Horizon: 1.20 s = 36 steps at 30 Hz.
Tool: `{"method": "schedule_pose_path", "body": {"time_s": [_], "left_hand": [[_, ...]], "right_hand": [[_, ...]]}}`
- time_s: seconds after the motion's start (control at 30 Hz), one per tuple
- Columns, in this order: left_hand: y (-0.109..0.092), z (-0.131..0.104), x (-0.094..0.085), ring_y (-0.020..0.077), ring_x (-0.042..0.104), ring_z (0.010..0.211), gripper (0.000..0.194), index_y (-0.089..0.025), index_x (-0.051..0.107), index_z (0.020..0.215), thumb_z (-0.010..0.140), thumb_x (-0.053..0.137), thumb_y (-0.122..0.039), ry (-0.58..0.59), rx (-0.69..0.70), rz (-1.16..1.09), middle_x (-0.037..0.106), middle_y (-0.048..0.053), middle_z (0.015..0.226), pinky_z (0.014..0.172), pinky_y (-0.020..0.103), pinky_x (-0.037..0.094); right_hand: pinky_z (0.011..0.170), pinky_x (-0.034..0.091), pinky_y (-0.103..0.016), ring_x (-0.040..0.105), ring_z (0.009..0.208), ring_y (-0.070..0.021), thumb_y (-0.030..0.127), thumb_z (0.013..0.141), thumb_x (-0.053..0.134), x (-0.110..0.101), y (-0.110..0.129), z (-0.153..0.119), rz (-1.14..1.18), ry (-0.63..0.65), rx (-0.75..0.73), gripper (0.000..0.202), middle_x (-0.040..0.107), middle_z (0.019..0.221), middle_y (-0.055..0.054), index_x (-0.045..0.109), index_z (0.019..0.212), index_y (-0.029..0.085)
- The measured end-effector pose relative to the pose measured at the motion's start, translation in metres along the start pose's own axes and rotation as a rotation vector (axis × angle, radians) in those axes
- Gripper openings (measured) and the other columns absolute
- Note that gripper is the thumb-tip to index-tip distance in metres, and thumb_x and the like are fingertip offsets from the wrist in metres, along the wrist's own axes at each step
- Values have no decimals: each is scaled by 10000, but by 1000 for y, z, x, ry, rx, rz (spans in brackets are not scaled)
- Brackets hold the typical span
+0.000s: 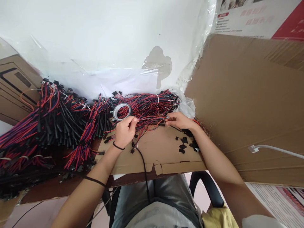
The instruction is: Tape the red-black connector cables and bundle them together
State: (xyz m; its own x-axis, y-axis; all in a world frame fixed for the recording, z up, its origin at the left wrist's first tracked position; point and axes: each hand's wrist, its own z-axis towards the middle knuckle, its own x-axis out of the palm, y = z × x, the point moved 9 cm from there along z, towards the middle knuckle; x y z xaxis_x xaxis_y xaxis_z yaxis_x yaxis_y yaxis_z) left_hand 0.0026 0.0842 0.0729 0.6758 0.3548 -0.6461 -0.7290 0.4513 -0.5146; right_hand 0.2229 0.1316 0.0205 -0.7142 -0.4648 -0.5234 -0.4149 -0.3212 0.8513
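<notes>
A thin wire [152,118] is stretched between my two hands above the cardboard sheet. My left hand [125,130], with a dark band at its wrist, is closed, pinching the wire between thumb and forefinger. My right hand [180,120] is closed too, its fingertips gripping the wire's other end; a small pale piece shows there, too small to name. Just behind my left hand lies a roll of black tape [122,111]. A tied bundle of red and black wires [147,103] lies behind both hands. A black cable [143,161] runs over the cardboard's front edge.
Large heaps of wires with black sleeves [57,123] fill the left side. Several black scraps [182,147] lie on the cardboard sheet [152,155]. A tall cardboard wall [249,104] stands on the right, with a white cable [273,147] before it. A chair armrest [206,186] sits below.
</notes>
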Motion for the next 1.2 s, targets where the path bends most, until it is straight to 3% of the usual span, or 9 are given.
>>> {"method": "schedule_pose_path", "body": {"time_s": [0.13,0.27,0.4,0.53,0.67,0.8,1.03,1.2], "left_hand": [[-7,-3,20,171,629,734,291,-180,651,922,922,369,-249,166,113,90,709,53,848,689,279,457],[-12,-6,31,194,622,811,298,-180,636,947,887,345,-168,241,186,112,692,69,866,766,329,467],[-7,-5,31,156,584,657,273,-186,592,881,917,326,-237,250,83,-68,650,31,718,667,287,462],[-4,-6,37,126,540,577,289,-192,557,862,939,342,-369,324,-45,-329,629,19,689,577,247,441],[-1,-2,32,126,524,593,342,-186,543,837,920,386,-478,267,-110,-501,592,26,677,575,256,446],[8,2,26,116,477,554,356,-186,533,811,889,444,-522,178,-187,-595,547,9,642,541,259,425],[17,4,20,100,397,518,328,-194,491,736,840,528,-503,66,-273,-804,476,-20,590,513,256,359],[17,4,18,93,400,529,327,-178,509,714,789,617,-477,40,-301,-940,473,-26,582,523,245,335]], "right_hand": [[576,452,-250,558,606,-103,394,784,613,-1,10,1,135,-25,-55,221,603,764,-5,561,823,182],[601,467,-262,555,636,-106,315,781,609,0,16,2,34,-26,-116,152,624,876,-31,601,854,182],[771,480,-317,599,855,-171,296,811,589,3,22,4,-99,-88,-234,146,660,916,-56,655,870,180],[734,475,-298,602,820,-167,298,853,550,8,17,6,-205,-152,-215,185,668,968,-68,682,913,181],[711,466,-296,601,776,-168,240,859,526,11,17,7,-295,-137,-218,169,674,883,-70,674,900,170],[704,463,-287,599,830,-171,229,871,504,6,28,3,-315,-163,-333,147,662,976,-86,644,878,182],[798,466,-325,604,899,-190,210,907,461,8,26,3,-422,-219,-384,166,645,1009,-105,623,895,176],[700,488,-287,624,902,-180,245,902,495,3,25,3,-338,-277,-384,162,655,1055,-104,638,870,175]]}}
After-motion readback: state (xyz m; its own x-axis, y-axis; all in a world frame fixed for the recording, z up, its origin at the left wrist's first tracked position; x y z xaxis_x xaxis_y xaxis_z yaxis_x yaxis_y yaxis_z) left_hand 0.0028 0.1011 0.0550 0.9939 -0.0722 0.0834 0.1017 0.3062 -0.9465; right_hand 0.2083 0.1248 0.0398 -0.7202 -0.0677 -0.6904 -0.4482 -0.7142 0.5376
